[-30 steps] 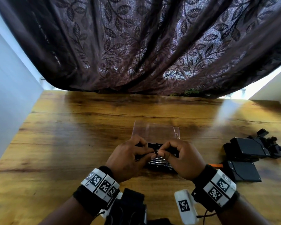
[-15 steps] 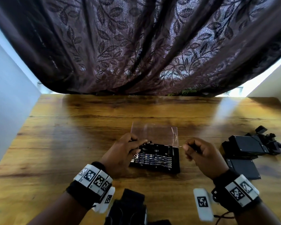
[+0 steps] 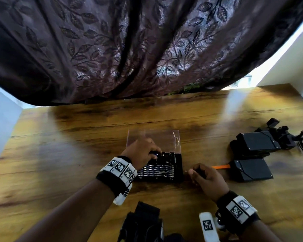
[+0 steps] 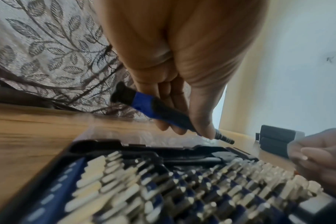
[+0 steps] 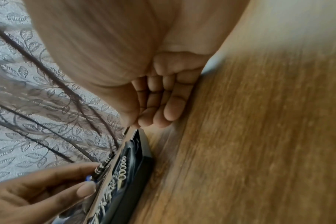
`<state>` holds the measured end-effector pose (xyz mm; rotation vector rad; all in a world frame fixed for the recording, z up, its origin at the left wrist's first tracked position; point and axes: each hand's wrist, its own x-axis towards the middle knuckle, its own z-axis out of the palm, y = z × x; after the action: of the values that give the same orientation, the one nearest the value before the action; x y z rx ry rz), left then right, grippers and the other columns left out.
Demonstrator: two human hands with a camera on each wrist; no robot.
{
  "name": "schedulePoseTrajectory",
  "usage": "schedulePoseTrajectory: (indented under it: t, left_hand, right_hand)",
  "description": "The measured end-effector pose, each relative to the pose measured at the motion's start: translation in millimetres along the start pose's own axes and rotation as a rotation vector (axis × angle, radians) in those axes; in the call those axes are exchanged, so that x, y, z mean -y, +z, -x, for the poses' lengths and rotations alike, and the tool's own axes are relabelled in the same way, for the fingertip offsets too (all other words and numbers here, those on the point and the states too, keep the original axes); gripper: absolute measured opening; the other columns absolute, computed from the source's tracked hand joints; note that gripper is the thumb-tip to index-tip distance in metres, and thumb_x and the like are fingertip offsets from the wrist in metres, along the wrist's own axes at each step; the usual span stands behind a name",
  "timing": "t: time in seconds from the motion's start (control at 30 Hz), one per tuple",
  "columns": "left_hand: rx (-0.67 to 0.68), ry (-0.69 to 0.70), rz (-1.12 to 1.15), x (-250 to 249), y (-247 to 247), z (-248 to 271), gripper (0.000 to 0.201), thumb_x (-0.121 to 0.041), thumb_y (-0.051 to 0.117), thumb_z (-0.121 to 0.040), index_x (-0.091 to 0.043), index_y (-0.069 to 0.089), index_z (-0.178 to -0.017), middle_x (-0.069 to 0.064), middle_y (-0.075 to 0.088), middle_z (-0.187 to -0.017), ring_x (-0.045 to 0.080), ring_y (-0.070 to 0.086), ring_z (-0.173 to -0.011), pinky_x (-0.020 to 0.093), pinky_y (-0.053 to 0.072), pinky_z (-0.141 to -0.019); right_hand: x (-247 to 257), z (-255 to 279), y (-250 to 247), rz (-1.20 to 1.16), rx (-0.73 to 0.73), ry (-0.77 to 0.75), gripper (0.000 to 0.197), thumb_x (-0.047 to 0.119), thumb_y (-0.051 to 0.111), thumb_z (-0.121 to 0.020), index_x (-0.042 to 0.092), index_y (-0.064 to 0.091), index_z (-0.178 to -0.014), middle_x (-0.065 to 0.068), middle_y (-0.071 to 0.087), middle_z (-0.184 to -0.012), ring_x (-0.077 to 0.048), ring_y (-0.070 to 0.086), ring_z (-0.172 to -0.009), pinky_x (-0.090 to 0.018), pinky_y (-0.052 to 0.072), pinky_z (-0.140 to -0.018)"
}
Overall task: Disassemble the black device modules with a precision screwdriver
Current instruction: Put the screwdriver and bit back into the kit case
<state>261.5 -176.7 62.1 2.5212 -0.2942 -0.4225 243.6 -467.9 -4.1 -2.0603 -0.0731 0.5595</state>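
Note:
An open bit case (image 3: 162,172) with rows of metal bits lies mid-table, its clear lid (image 3: 154,142) folded back. My left hand (image 3: 152,154) grips a blue and black precision screwdriver (image 4: 163,110) over the case's back edge, its metal collar (image 5: 104,166) pointing right. My right hand (image 3: 192,172), just right of the case, pinches a small metal bit (image 5: 127,130) between thumb and curled fingers. Two black device modules (image 3: 255,142) (image 3: 250,170) sit to the right, untouched.
An orange tool (image 3: 220,166) lies between my right hand and the nearer module. Black brackets (image 3: 290,138) are heaped at the far right. A dark leaf-patterned curtain (image 3: 129,49) hangs behind the wooden table (image 3: 68,145). A black strap (image 3: 143,222) lies at the near edge.
Both hands were together over the case. The left lifted the screwdriver out of it and the right drew away to the case's right side with the bit.

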Motion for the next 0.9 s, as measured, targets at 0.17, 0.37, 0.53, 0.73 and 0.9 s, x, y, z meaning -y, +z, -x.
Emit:
schedulePoseTrajectory:
  t: [0.17, 0.37, 0.53, 0.73, 0.9]
  left_hand:
    - [-0.009, -0.024, -0.038, -4, 8, -5, 0.026, -0.019, 0.070, -0.094, -0.022, 0.072, -0.120, -0.005, 0.065, -0.116, 0.008, 0.059, -0.107, 0.027, 0.038, -0.097]
    - [-0.039, -0.050, -0.099, -6, 9, -4, 0.027, -0.028, 0.069, -0.096, -0.023, 0.069, -0.123, -0.009, 0.064, -0.121, 0.007, 0.058, -0.113, 0.033, 0.033, -0.102]
    - [-0.037, -0.060, -0.016, -3, 9, -3, 0.018, -0.025, 0.070, -0.095, -0.024, 0.074, -0.112, -0.011, 0.065, -0.110, 0.004, 0.061, -0.100, 0.030, 0.049, -0.098]
    - [-0.087, -0.075, 0.069, -2, 13, -4, 0.017, -0.006, 0.066, -0.095, -0.018, 0.077, -0.102, -0.007, 0.067, -0.102, 0.001, 0.063, -0.090, 0.023, 0.056, -0.088]
    - [-0.079, -0.159, 0.051, 2, 7, -4, 0.013, -0.012, 0.071, -0.092, -0.024, 0.075, -0.094, -0.016, 0.070, -0.097, -0.008, 0.065, -0.087, 0.005, 0.046, -0.081]
  right_hand:
    - [-6, -6, -1, 0.044, 0.007, -0.039, 0.012, 0.041, 0.066, -0.094, 0.030, 0.068, -0.091, 0.000, 0.071, -0.074, -0.017, 0.068, -0.068, -0.046, 0.060, -0.071]
    - [-6, -10, -4, 0.013, 0.016, -0.024, 0.009, 0.035, 0.066, -0.096, 0.028, 0.068, -0.092, -0.001, 0.072, -0.074, -0.018, 0.070, -0.066, -0.045, 0.061, -0.071]
    - [-5, -14, -6, -0.025, 0.020, -0.025, 0.011, 0.032, 0.066, -0.096, 0.022, 0.068, -0.092, -0.007, 0.072, -0.075, -0.025, 0.071, -0.065, -0.050, 0.061, -0.069]
    - [-7, -14, -6, -0.045, 0.010, -0.044, 0.012, 0.031, 0.067, -0.095, 0.019, 0.068, -0.092, -0.009, 0.072, -0.074, -0.027, 0.071, -0.064, -0.052, 0.061, -0.067]
    - [-9, -15, -5, -0.041, 0.018, -0.026, 0.011, 0.033, 0.067, -0.095, 0.022, 0.068, -0.094, -0.007, 0.073, -0.075, -0.025, 0.071, -0.066, -0.049, 0.061, -0.069]
